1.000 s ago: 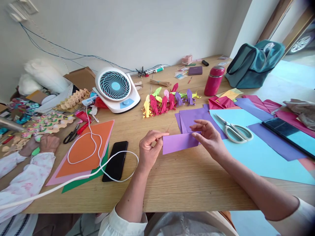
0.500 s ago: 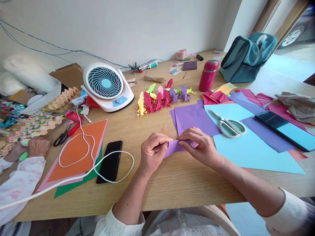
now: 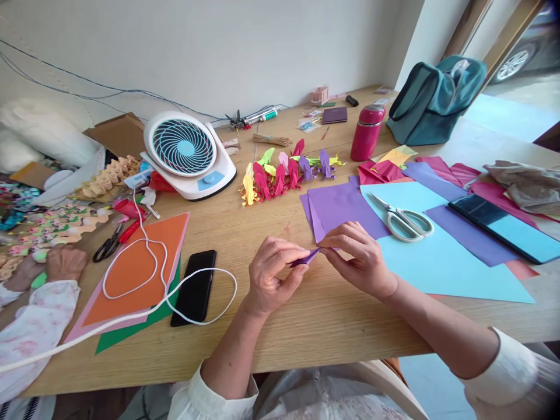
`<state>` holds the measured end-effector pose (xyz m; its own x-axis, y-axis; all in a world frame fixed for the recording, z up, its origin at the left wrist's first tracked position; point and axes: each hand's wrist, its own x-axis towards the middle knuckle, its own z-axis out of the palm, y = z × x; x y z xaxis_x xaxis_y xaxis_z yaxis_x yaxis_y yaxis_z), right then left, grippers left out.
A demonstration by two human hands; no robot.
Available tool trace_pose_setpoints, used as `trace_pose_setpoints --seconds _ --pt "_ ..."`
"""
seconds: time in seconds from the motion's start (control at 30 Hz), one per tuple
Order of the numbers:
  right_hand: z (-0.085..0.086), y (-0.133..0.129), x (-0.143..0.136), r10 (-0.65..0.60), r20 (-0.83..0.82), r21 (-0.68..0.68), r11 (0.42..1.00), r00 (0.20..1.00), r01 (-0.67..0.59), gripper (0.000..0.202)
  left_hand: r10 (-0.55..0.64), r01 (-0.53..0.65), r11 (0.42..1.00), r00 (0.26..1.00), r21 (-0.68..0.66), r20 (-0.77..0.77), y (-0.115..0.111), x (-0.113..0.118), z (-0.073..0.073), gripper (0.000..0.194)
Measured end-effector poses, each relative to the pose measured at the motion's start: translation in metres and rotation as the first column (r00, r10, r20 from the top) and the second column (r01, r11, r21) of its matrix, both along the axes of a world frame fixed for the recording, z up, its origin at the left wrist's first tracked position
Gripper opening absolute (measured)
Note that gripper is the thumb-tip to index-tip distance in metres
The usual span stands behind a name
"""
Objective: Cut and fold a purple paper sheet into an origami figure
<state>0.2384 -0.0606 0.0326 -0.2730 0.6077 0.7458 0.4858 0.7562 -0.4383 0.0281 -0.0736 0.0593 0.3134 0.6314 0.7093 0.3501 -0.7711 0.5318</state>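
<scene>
A small piece of folded purple paper (image 3: 310, 256) is held just above the wooden table, seen nearly edge-on. My left hand (image 3: 273, 274) pinches its left end between thumb and fingers. At the other end, the fingertips of my right hand (image 3: 361, 256) are closed on it and cover part of it. Behind my hands lie larger purple sheets (image 3: 345, 210). White-handled scissors (image 3: 410, 224) rest on a light blue sheet (image 3: 459, 274) to the right. Folded paper flowers (image 3: 280, 175) in yellow, red, purple and green sit in a cluster farther back.
A white fan (image 3: 188, 151) stands at the back left. A black phone (image 3: 195, 286) and a white cable (image 3: 166, 256) lie left of my hands, beside orange paper (image 3: 135, 268). Another person's hand (image 3: 65, 262) rests at the far left. A red flask (image 3: 367, 133) and teal bag (image 3: 437, 102) stand back right.
The purple paper has turned from showing a flat strip to a narrow, nearly edge-on fold between my fingers. My hands stay in about the same place. The view has shifted slightly.
</scene>
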Motion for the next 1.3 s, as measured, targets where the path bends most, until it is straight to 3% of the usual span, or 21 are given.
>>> trace_pose_setpoints --seconds 0.3,0.9,1.13,1.3 --pt "0.000 0.000 0.001 -0.013 0.028 0.114 0.993 1.000 0.010 0.013 0.037 -0.026 0.981 0.998 0.191 -0.053 0.004 0.001 -0.004 0.024" --pt "0.002 -0.004 -0.001 0.027 0.109 0.113 0.993 0.994 -0.039 0.016 0.075 -0.059 0.976 0.995 0.209 -0.069 0.002 0.002 -0.005 0.018" --pt "0.001 -0.009 -0.009 0.129 0.093 0.099 0.985 0.987 -0.138 0.018 0.064 -0.022 0.960 0.988 0.280 -0.141 -0.001 0.005 -0.014 0.019" --pt "0.002 -0.007 -0.007 0.095 0.106 0.083 0.991 0.990 -0.104 0.017 0.093 -0.063 0.964 0.990 0.259 -0.106 -0.002 0.003 -0.010 0.017"
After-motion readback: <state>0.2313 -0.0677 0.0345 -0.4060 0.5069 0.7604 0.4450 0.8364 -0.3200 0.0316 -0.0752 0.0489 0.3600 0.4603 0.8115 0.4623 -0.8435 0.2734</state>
